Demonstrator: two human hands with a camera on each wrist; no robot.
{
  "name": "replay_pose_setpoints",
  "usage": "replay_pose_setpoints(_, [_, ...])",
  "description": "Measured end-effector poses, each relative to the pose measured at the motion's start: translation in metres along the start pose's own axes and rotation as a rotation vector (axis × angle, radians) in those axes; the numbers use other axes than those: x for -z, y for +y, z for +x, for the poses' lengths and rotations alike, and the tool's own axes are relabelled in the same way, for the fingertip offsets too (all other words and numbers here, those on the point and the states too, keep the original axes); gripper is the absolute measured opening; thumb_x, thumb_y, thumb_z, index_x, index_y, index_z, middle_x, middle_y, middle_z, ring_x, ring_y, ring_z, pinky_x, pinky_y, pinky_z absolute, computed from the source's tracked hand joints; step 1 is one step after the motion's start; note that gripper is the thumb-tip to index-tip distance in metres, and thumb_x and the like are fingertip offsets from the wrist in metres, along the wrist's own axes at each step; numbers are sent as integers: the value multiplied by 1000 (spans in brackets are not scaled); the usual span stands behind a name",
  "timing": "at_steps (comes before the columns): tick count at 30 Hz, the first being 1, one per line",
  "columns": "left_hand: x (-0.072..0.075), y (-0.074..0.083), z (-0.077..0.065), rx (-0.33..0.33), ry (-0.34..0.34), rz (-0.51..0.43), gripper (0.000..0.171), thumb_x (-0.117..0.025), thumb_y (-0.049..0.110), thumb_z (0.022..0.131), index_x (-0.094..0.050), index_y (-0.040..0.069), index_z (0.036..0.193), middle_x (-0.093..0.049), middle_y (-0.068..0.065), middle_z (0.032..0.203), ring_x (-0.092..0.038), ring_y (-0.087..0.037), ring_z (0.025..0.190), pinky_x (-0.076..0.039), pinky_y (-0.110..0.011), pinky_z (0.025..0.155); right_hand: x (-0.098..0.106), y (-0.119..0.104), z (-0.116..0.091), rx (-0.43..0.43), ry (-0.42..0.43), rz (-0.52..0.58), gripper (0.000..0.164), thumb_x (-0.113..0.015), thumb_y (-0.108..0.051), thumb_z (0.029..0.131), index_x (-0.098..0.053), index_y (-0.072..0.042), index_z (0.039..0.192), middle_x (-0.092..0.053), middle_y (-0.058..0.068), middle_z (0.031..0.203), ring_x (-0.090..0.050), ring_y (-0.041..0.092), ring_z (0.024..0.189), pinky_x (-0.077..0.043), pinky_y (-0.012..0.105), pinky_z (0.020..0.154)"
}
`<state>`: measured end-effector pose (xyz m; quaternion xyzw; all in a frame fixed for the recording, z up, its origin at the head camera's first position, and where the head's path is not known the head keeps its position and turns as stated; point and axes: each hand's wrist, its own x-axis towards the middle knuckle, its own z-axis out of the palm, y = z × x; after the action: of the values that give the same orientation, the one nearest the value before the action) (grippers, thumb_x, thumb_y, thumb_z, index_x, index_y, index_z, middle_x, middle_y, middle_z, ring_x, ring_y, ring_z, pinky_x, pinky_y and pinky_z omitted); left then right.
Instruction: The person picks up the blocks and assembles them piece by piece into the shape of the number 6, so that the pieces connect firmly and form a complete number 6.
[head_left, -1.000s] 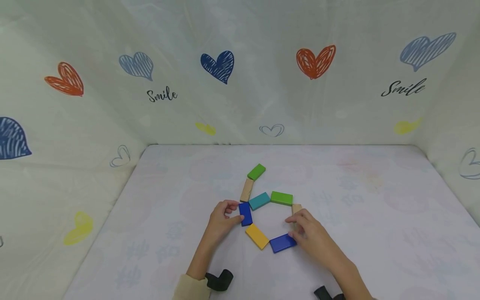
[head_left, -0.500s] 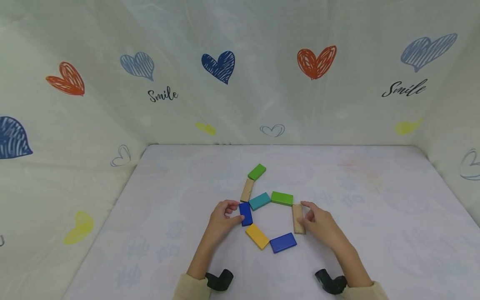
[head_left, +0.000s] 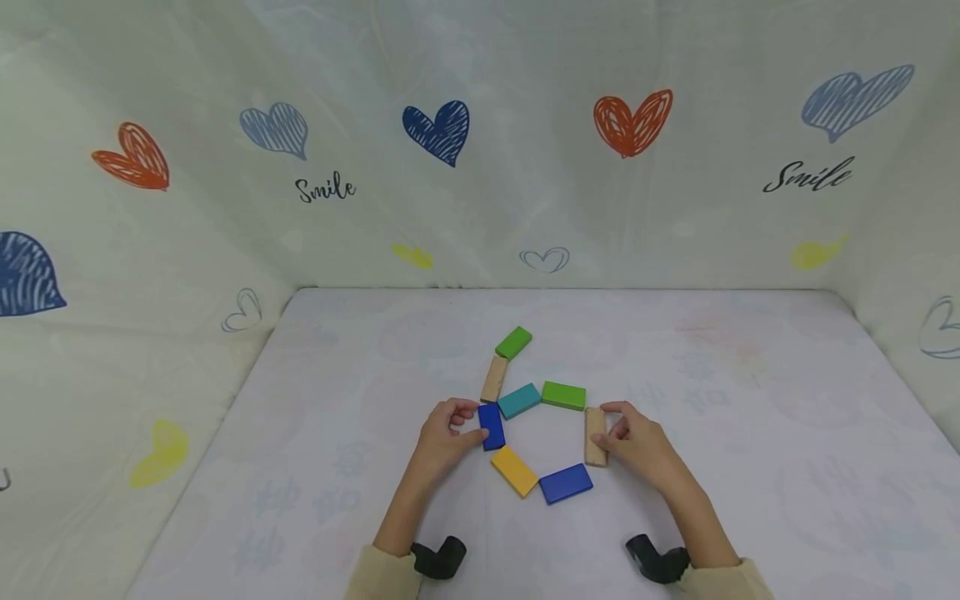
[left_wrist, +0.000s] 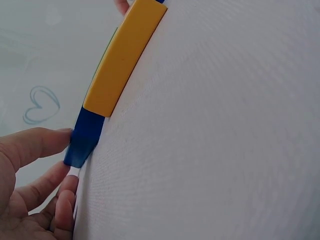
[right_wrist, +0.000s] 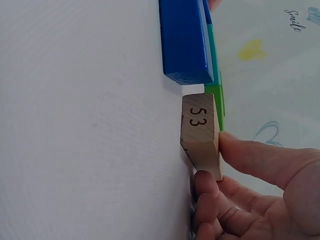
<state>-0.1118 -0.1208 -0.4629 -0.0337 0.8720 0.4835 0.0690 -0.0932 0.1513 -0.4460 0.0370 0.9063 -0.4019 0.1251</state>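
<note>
Wooden blocks lie in a ring with a short tail on the white table. My left hand [head_left: 441, 442] pinches the blue block [head_left: 491, 427] on the ring's left side, thumb on its top and index finger at its far left corner. At the right side, my right hand [head_left: 643, 446] holds a plain wood block [head_left: 595, 437] between thumb and fingers; the right wrist view shows "53" on its end [right_wrist: 198, 117]. Close to its near end lies a second blue block [head_left: 566, 484], with a small gap. A yellow block [head_left: 514, 472] lies between the two blue ones.
Teal [head_left: 519, 401] and green [head_left: 564, 396] blocks form the ring's far side. Another plain block [head_left: 493, 379] and a green block [head_left: 513, 342] reach toward the back. Heart-printed cloth [head_left: 525, 208] hangs behind the table [head_left: 300, 383].
My right hand has moved right, off the near blue block, and now grips the plain block from its right side. That block's near end has shifted slightly left. The left hand stays put.
</note>
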Motion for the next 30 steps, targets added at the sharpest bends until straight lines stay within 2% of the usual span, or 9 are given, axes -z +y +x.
replay_pose_setpoints(10, [0, -3, 3, -10, 2, 0, 37, -73, 14, 76, -60, 6, 109, -57, -7, 99, -50, -19, 92, -42, -30, 79, 1, -2, 2, 15, -13, 14, 51, -65, -19, 85, -45, 6, 124, -50, 5, 73, -44, 15, 63, -35, 26, 55])
replay_pose_setpoints(22, [1, -2, 0, 15, 5, -1, 36, -73, 15, 77, -60, 7, 109, -57, -6, 98, -49, -18, 92, -42, -30, 80, 0, -2, 1, 8, -28, 30, 52, -66, -20, 84, -44, 6, 123, -50, 5, 74, -43, 14, 64, -35, 26, 56])
replay_pose_setpoints(30, [-1, -2, 2, 23, -3, -2, 36, -73, 15, 77, -60, 8, 110, -57, -5, 99, -49, -18, 92, -42, -31, 80, 11, -1, 8, -6, -45, -3, 53, -61, -24, 88, -44, 4, 129, -54, 8, 81, -47, 17, 70, -37, 27, 59])
